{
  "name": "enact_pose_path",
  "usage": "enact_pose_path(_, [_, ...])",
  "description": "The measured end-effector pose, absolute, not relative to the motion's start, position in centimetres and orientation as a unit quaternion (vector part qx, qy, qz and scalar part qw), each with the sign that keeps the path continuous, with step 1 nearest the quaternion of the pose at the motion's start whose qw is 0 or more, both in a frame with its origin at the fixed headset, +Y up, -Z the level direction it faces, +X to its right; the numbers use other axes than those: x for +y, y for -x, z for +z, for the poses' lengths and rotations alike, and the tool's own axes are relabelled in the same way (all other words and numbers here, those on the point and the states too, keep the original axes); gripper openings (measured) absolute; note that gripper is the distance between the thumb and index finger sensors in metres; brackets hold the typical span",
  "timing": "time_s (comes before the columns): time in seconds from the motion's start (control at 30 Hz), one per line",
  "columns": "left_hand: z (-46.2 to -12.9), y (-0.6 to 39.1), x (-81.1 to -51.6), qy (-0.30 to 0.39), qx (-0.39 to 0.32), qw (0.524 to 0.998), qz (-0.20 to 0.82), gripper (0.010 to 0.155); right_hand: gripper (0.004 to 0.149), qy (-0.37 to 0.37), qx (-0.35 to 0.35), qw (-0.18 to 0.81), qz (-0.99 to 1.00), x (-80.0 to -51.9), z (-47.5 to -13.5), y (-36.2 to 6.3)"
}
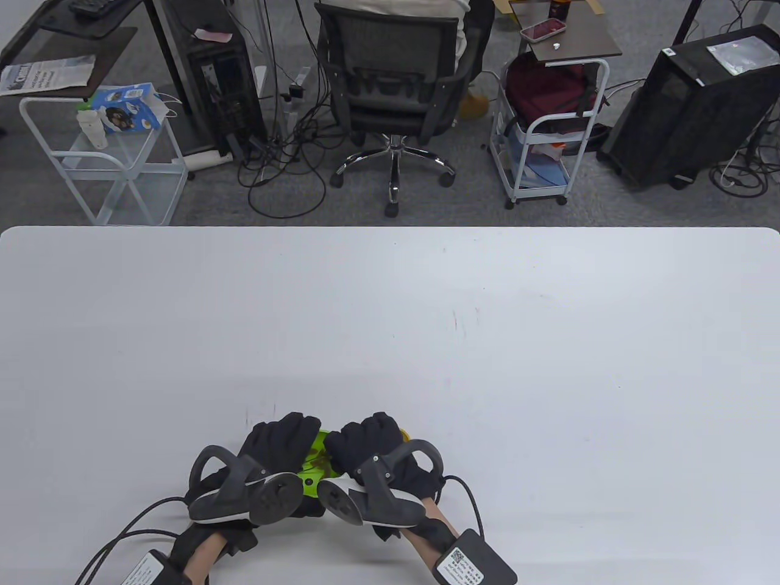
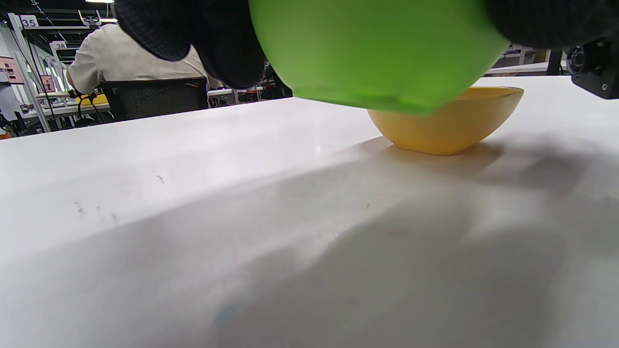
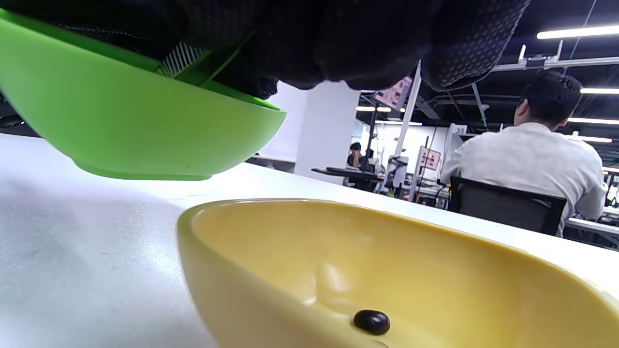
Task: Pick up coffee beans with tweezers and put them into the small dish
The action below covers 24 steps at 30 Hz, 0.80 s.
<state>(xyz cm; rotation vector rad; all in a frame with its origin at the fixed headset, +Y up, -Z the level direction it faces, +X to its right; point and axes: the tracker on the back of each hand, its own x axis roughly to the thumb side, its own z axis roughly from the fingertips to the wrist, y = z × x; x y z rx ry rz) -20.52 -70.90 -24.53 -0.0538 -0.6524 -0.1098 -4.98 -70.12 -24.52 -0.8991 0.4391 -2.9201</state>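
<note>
My left hand grips a green bowl and holds it off the table; brown coffee beans show inside it. The bowl fills the top of the left wrist view, with my gloved fingers on its left wall. My right hand is over the bowl's right rim and holds green tweezers with a ridged grip; their tips are hidden. A small yellow dish stands on the table just right of the green bowl and holds one dark bean. The dish also shows in the left wrist view.
The white table stretches far ahead and to both sides of my hands, which are near its front edge. Glove cables trail off at the front. An office chair and carts stand beyond the far edge.
</note>
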Motion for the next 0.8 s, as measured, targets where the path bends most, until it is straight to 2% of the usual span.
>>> enact_pose_path(0.37, [-24.5, 20.5, -70.9, 0.025, -0.321, 0.945, -0.054, 0.116, 0.042, 0.289, 0.136, 0.041, -0.947, -70.1, -24.5, 5.1])
enact_pose_path(0.8, [-24.5, 20.6, -70.8, 0.025, -0.32, 0.946, -0.053, 0.116, 0.042, 0.264, 0.131, 0.004, -0.956, -69.5, -25.2, 3.0])
